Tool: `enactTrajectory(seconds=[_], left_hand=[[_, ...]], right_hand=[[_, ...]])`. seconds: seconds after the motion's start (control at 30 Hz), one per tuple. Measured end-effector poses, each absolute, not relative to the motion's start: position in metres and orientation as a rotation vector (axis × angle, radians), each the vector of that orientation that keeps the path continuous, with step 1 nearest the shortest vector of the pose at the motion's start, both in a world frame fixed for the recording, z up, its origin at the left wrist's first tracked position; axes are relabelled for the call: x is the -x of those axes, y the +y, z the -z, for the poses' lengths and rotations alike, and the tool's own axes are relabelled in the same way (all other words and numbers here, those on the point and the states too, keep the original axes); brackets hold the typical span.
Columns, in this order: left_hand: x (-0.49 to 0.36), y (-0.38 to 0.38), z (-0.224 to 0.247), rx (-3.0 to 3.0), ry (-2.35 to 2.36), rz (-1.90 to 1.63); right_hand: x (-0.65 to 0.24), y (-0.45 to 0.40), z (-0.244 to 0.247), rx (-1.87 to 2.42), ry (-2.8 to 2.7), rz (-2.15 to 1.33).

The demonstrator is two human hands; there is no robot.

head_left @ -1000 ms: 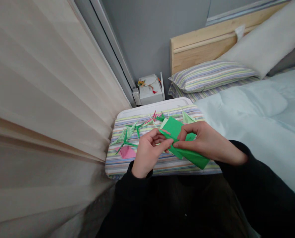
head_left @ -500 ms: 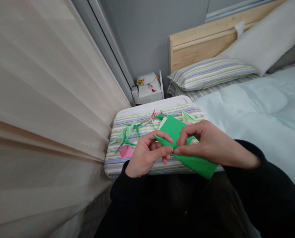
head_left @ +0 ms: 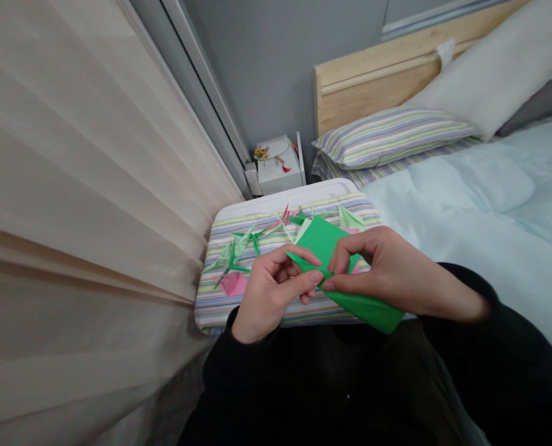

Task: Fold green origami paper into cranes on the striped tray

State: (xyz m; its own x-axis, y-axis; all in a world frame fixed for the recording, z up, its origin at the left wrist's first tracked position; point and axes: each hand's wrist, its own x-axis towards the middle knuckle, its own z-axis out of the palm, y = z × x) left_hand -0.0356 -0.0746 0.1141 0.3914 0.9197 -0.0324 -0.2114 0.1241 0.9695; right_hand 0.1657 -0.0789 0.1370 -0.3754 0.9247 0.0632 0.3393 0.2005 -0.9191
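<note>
Both hands pinch a partly folded sheet of green origami paper above the table's front edge. My left hand grips its narrow pointed end between thumb and fingers. Close beside it, my right hand pinches the middle of the piece, and a wider flap hangs down below that hand. Behind the hands lies a stack of flat green paper, partly covered by my fingers. Folded green paper cranes and a pink folded piece rest to the left of my left hand.
A striped cloth covers most of the small white table. More pink and green folded paper lies at its back, including a pale green piece. A curtain hangs close at left. The bed adjoins on the right; a white cabinet stands behind.
Both hands keep their pinch on the green paper, with only slight finger movement. The whole view has shifted a little.
</note>
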Motion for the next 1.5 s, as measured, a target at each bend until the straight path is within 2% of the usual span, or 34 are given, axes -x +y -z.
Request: enactTrajectory(seconds=[0.6,0.83,1.1,1.3,1.5], left_hand=[[0.039,-0.074,-0.110,-1.204,0.842,-0.975],[0.043,-0.071,-0.109,-1.300,0.893,-0.988],[0.046,-0.067,-0.104,-1.390,0.980,-1.233],[0.050,-0.066,-0.101,-1.348,0.955,-1.351],[0.046,-0.070,-0.106,-1.413,1.011,-1.292]], right_hand=[[-0.165,-0.077,-0.134,1.103,-1.798,-1.194],[-0.164,-0.076,-0.132,1.166,-1.966,-0.981],[-0.163,-0.075,-0.134,1.165,-2.099,-0.707],[-0.164,-0.076,-0.132,1.209,-2.082,-0.661],[-0.165,-0.076,-0.131,1.198,-2.076,-0.627]])
